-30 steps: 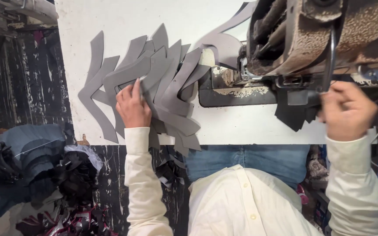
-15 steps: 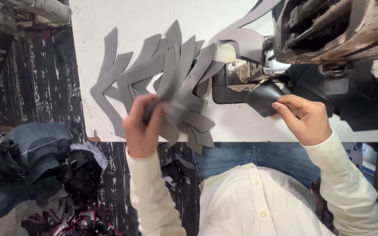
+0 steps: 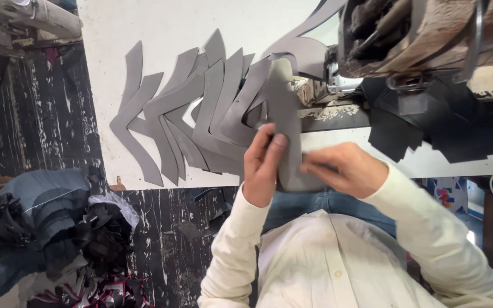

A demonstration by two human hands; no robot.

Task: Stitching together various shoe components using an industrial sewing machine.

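My left hand [image 3: 263, 165] and my right hand [image 3: 343, 168] are together at the near edge of the white table [image 3: 161, 23]. Both pinch one long grey cut piece [image 3: 289, 120], which stands upright between them and reaches toward the sewing machine [image 3: 429, 34]. To the left of my left hand, a fan of several similar grey curved pieces [image 3: 201, 125] lies overlapped on the table.
Black cut pieces [image 3: 406, 125] hang under the sewing machine at the right. A heap of dark scraps and folded blue-grey cloth [image 3: 41, 228] lies on the floor at the lower left. A worn black-and-white surface [image 3: 35, 125] runs beside the table.
My left hand lifted one grey piece off the fan. My right hand came in from the black pieces at the right and took hold of the same grey piece.
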